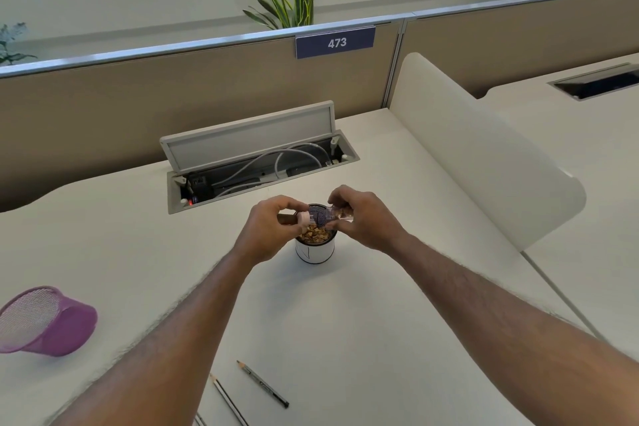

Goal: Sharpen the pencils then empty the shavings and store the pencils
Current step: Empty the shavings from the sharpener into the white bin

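Fingers (288, 203) of the left hand (266, 232) are pinching a pale pink round sharpener cap (304, 220) and holding it off to one side. The fingers (342, 197) of the right hand (366, 221) are clamping a clear plastic shavings chamber (337, 213) and tilting it sideways, its mouth toward the cap. Both pieces are hovering directly over a white cylindrical cup (315, 252) at the centre of the frame, evidently so that whatever drops out is landing inside it rather than on the pale tabletop (345, 322). Brown curled shavings (314, 236) are lying in the cup, so the emptying step is under way, by my reading. A dark pencil (262, 383) and a striped pencil (226, 399) are lying loose at the lower middle of the frame, well apart from the hands, waiting to be stored. A purple mesh holder (52, 322) is lying on its side at the lower left, probably where they are going.
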Demonstrator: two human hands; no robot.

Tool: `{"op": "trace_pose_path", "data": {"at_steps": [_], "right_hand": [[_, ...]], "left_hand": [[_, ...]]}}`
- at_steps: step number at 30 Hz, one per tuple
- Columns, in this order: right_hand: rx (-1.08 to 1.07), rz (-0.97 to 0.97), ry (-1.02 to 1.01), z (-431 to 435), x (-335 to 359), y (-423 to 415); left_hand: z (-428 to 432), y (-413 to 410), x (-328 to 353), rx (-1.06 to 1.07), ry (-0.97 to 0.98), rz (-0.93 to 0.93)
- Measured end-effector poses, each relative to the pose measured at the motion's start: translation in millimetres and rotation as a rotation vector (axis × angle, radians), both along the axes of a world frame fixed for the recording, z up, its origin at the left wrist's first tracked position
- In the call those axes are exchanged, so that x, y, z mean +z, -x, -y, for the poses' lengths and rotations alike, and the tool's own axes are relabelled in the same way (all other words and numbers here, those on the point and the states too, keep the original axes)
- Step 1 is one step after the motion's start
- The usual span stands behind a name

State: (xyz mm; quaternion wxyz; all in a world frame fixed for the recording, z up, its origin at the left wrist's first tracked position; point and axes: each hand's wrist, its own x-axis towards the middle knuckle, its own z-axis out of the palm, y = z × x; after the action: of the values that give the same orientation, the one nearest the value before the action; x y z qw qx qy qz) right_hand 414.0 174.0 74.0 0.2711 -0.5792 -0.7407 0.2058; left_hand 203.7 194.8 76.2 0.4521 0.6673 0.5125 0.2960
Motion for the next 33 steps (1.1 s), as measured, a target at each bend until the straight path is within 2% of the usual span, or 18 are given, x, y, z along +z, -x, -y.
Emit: {"op": "trace_pose_path", "data": {"at_steps": [14, 18, 28, 33], "right_hand": [[0.209, 0.475, -0.143, -15, 26, 15], [0.265, 0.560, -0.114, -21, 32, 18], [0.375, 0.669, 0.001, -27, 42, 25], [0.351, 0.555, 0.099, -32, 52, 23]], "left_hand": [[2, 10, -7, 0.027, -0.029, -0.063], [2, 11, -9, 0.032, -0.006, -0.075], [2, 8, -3, 0.023, -0.032, -0.099], [2, 7, -1, 0.024, -0.036, -0.085]]}}
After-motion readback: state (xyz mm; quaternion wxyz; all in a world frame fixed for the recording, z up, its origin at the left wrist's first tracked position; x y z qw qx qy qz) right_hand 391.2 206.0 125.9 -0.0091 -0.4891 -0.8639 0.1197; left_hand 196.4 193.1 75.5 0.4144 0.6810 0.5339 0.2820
